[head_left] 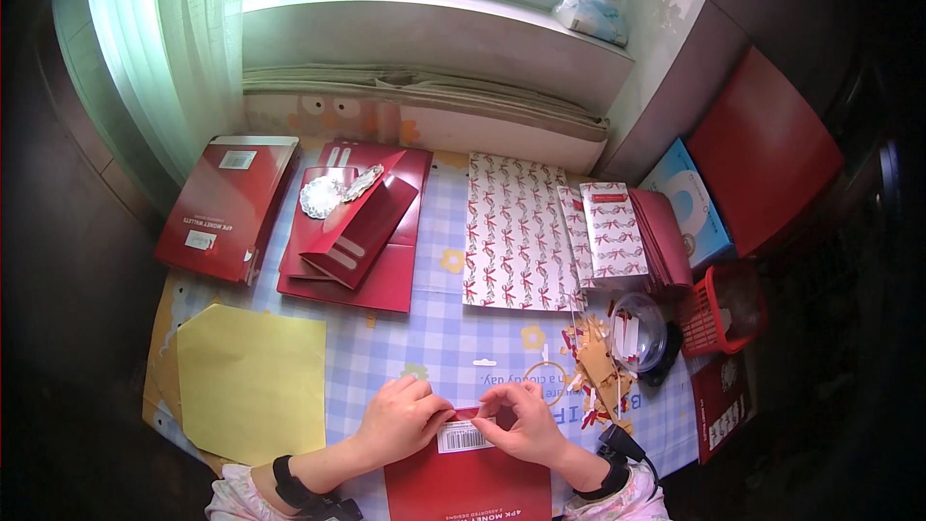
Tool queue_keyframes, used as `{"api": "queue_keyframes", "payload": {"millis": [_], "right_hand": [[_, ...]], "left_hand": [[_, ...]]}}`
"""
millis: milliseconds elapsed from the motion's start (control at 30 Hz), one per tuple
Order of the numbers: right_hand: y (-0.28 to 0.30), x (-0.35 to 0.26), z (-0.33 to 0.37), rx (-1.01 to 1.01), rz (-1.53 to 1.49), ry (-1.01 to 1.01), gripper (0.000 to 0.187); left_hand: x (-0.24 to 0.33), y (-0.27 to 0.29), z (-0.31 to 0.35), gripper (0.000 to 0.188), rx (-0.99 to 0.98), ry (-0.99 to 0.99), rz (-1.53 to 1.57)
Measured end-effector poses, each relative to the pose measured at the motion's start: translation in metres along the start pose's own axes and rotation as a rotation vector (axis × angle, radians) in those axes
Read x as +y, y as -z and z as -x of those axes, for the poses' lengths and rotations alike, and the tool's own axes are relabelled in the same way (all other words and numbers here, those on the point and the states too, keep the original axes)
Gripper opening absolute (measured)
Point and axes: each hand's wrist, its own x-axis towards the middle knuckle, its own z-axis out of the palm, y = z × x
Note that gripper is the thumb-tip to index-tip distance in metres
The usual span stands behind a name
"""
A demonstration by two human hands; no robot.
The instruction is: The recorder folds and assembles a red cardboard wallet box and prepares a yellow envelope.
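A flat red packet (468, 482) lies at the near edge of the table, with a white barcode label (463, 438) near its upper edge. Closed in a pinch, my left hand (405, 417) grips that edge just left of the label. My right hand (523, 426) is also closed, thumb and fingertips pressed together at the label's upper right. The fingers partly cover the packet's top edge, so I cannot tell whether a smaller piece is between them. A small white hang tab (485, 363) lies just beyond my hands.
Yellow sheets (253, 381) lie at left. Behind them are a red box (230, 207) and glossy red folders (400, 275). Patterned card (513, 232), small patterned wallets (617, 232), a clear round container (638, 332), loose tags (600, 367) and a red basket (709, 314) are right.
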Motion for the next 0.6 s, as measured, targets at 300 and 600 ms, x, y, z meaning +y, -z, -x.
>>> {"api": "queue_keyframes", "payload": {"millis": [300, 600], "right_hand": [[-0.0027, 0.0026, 0.0005, -0.030, 0.033, -0.028, 0.026], [-0.0034, 0.0024, 0.0002, -0.003, 0.077, -0.018, 0.025]], "left_hand": [[0.0009, 0.0013, -0.0006, 0.007, -0.005, -0.007, 0.004], [0.0006, 0.0023, -0.0008, 0.006, -0.016, -0.006, 0.025]]}}
